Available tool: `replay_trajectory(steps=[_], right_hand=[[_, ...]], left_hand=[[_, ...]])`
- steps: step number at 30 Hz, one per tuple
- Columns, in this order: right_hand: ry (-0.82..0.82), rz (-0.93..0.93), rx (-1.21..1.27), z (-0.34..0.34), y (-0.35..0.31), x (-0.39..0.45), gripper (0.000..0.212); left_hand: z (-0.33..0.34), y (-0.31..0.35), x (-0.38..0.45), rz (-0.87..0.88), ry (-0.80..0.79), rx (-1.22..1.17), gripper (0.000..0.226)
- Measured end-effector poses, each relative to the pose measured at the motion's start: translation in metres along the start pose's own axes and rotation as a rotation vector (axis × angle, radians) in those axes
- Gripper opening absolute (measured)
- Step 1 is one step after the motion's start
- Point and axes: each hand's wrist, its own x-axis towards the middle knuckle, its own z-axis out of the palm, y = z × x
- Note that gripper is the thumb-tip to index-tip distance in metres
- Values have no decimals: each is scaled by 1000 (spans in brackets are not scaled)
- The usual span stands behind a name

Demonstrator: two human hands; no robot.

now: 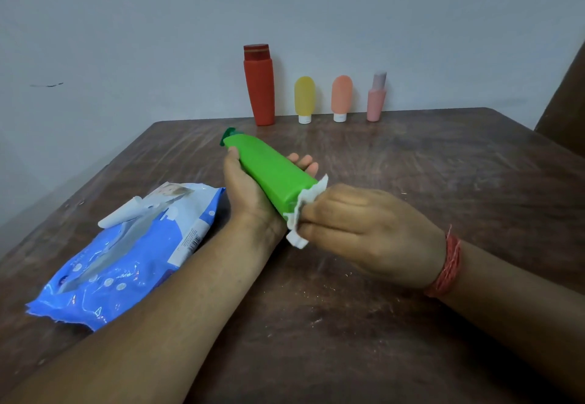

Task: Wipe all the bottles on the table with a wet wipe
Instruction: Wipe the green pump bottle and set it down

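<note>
My left hand point(245, 188) cradles a green bottle point(269, 169) from below, its dark green cap pointing away from me and its flat base toward me. My right hand point(364, 229) pinches a white wet wipe point(305, 210) against the bottle's base end. Along the table's far edge by the wall stand a tall red bottle point(259, 87), a yellow bottle point(304, 98) on its white cap, an orange bottle point(341, 96) on its white cap, and a small pink bottle point(376, 98).
A blue pack of wet wipes point(126, 261) lies on the brown wooden table point(411, 166) at my left, its white flap lifted. A dark brown surface point(563, 99) stands at the far right. A red thread band circles my right wrist.
</note>
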Motion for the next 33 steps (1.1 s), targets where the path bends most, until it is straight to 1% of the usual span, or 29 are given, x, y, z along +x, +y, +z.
replay_trajectory(steps=[2,4,5,6,7,8,9,11,13,16,19,22,24,26,28,29,30,31,33], right_hand=[[-14,-45,-12,2,-3,1,22],[21,-60,-30,3,-7,3,22],[46,-57,-49,2,-8,4,23],[70,-44,-72,1,-8,4,23],[89,-23,-95,1,-7,4,24],[97,0,-110,0,-6,4,24],[91,16,-112,1,-5,2,23],[49,-4,-85,4,-6,1,21],[17,-61,-79,6,-10,3,21],[39,-61,-129,1,-10,7,26],[63,12,-166,-4,-7,5,27],[38,2,-135,0,-11,4,25],[19,-30,-124,4,-15,6,26],[22,-31,-152,4,-14,9,30],[47,13,-191,1,-10,9,32],[58,42,-197,-1,-8,7,32],[62,65,-191,-2,-7,6,31],[58,72,-178,-2,-7,4,28],[25,23,-143,1,-8,3,25]], left_hand=[[0,3,-2,-10,-29,29,83],[0,5,-4,-68,-81,25,77],[0,6,-6,-42,-99,37,70],[-1,7,-3,20,-94,29,61],[-1,7,-3,58,-83,32,58],[1,8,-4,41,-92,10,61],[3,10,-4,4,-91,-34,70],[1,13,-2,-11,-115,-107,82],[-1,12,-4,-18,-132,-65,83],[0,8,-10,-130,-176,-22,75],[1,9,-5,-25,-126,-48,66],[2,12,-6,-50,-131,-126,76],[0,11,-9,-89,-158,-92,74],[-2,8,-7,-55,-141,-77,70],[1,8,-4,12,-101,-43,66],[4,8,-5,39,-85,-27,72],[6,9,-5,62,-80,-48,80],[8,11,-6,64,-89,-94,83],[7,16,-5,22,-119,-187,81]])
